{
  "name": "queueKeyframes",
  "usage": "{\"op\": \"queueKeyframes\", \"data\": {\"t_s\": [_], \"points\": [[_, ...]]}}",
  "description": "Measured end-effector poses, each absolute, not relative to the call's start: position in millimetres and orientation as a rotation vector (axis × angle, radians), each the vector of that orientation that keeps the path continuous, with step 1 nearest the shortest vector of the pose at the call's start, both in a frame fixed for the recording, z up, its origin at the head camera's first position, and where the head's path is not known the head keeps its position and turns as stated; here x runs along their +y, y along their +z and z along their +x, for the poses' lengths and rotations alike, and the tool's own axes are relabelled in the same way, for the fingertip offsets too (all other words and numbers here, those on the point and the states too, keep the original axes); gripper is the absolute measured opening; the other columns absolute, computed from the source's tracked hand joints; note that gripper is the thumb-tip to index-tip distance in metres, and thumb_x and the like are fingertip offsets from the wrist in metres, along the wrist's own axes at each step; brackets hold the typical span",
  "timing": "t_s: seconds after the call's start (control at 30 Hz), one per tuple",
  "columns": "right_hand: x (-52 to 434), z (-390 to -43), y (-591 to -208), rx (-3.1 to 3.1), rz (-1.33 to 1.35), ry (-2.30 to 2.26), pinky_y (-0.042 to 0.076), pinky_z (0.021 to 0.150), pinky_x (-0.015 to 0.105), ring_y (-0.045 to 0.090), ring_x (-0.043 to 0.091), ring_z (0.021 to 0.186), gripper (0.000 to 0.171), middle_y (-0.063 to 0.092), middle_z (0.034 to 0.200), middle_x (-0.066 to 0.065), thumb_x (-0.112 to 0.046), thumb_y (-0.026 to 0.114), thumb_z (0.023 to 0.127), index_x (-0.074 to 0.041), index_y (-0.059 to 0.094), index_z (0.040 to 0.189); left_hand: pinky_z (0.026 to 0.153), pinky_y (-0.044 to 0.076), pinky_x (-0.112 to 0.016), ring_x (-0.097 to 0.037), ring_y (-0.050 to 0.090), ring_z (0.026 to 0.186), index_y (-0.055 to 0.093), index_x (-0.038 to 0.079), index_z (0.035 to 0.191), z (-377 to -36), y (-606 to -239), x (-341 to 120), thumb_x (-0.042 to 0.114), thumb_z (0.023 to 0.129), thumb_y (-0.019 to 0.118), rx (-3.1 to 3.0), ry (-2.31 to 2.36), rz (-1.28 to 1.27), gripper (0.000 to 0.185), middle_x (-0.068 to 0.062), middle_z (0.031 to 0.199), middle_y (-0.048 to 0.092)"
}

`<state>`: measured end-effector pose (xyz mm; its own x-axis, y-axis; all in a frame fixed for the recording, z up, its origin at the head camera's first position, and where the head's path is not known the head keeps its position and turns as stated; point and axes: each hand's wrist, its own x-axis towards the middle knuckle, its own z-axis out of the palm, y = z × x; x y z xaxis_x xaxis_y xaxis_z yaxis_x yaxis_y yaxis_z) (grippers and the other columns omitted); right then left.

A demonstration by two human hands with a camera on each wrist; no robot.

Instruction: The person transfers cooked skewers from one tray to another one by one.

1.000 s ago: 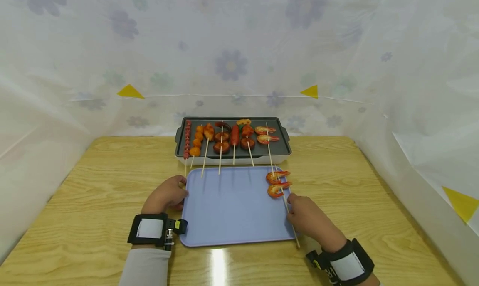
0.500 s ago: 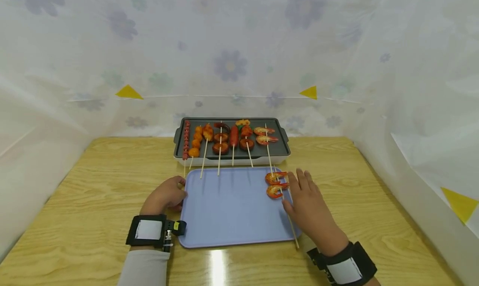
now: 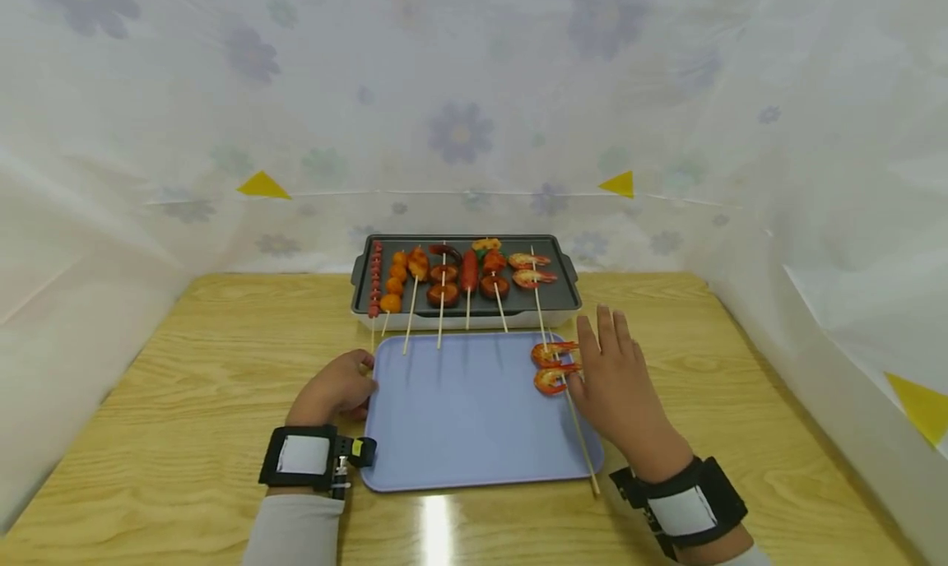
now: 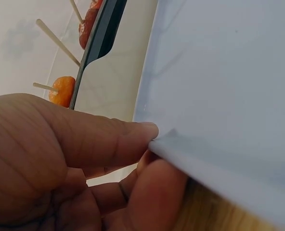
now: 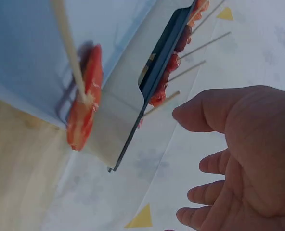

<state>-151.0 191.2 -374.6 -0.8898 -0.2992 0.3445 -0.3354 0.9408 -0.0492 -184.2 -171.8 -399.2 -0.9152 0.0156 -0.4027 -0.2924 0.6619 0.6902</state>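
Note:
A pale blue-lilac tray (image 3: 474, 426) lies on the table. My left hand (image 3: 335, 387) pinches its left edge; in the left wrist view the thumb (image 4: 128, 137) presses on the rim (image 4: 157, 144), with a bent finger beneath. Along the tray's right side lies a shrimp skewer (image 3: 550, 381), two orange-red shrimps on a thin stick whose lower end sticks out over the front edge. My right hand (image 3: 618, 389) hovers beside it with straight fingers, overlapping the shrimp tails in the head view. In the right wrist view that hand (image 5: 258, 149) is apart from the shrimp (image 5: 87, 103) and holds nothing.
Behind the tray stands a grill with a dark plate (image 3: 559, 299) and white base (image 3: 474, 322). Several skewers lie on it, among them red sausage (image 3: 469, 270), orange balls (image 3: 391, 303) and shrimps (image 3: 535, 279). Some sticks overhang toward the tray. Flowered sheeting (image 3: 459, 163) encloses the wooden table (image 3: 185, 401).
My right hand has let go near the tray's right edge and straightened its fingers, rising and moving forward. The left hand stays on the rim. Tray and shrimp skewer show no clear movement.

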Motion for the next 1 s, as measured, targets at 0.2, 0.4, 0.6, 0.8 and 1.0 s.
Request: {"op": "queueKeyframes", "data": {"t_s": [0.2, 0.4, 0.6, 0.8, 1.0], "points": [[185, -179, -360, -2.645, 0.571, 0.261, 0.035, 0.105, 0.062, 0.028, 0.053, 0.137, 0.074, 0.029, 0.148, 0.037, -0.014, 0.074, 0.086, 0.011, 0.037, 0.144, 0.056, 0.053, -0.030, -0.025, 0.059, 0.069, 0.047, -0.003, 0.132, -185, -399, -173, 0.001, 0.093, 0.055, 2.507, 1.126, -0.226, 0.039, -0.017, 0.090, 0.056], [170, -204, -355, -2.689, 0.557, 0.409, 0.046, 0.096, 0.056, 0.048, 0.045, 0.123, 0.063, 0.045, 0.137, 0.031, -0.019, 0.070, 0.092, 0.009, 0.043, 0.141, 0.056, 0.053, -0.030, -0.025, 0.059, 0.069, 0.047, -0.003, 0.132, -184, -399, -173, 0.001, 0.093, 0.055, 2.509, 1.121, -0.228, 0.040, -0.017, 0.090, 0.056], [159, -228, -358, -2.856, 0.371, 0.593, 0.052, 0.080, 0.051, 0.062, 0.039, 0.096, 0.055, 0.058, 0.119, 0.027, -0.023, 0.067, 0.096, 0.007, 0.048, 0.138, 0.056, 0.053, -0.030, -0.025, 0.059, 0.068, 0.048, -0.002, 0.130, -183, -403, -170, 0.002, 0.093, 0.055, 2.511, 1.121, -0.233, 0.038, -0.017, 0.090, 0.056], [156, -243, -361, -2.948, 0.322, 0.708, 0.043, 0.058, 0.036, 0.052, 0.021, 0.058, 0.032, 0.060, 0.074, 0.010, -0.018, 0.063, 0.097, 0.006, 0.060, 0.117, 0.056, 0.053, -0.031, -0.025, 0.060, 0.069, 0.049, -0.002, 0.130, -182, -402, -170, 0.002, 0.092, 0.056, 2.516, 1.120, -0.235, 0.039, -0.017, 0.090, 0.057], [158, -252, -359, -2.994, 0.306, 0.768, 0.045, 0.065, 0.038, 0.053, 0.022, 0.061, 0.027, 0.064, 0.083, 0.015, -0.011, 0.059, 0.096, 0.008, 0.062, 0.115, 0.056, 0.054, -0.031, -0.025, 0.060, 0.069, 0.048, -0.003, 0.131, -183, -400, -171, 0.001, 0.092, 0.055, 2.518, 1.130, -0.216, 0.040, -0.017, 0.090, 0.057]]}}
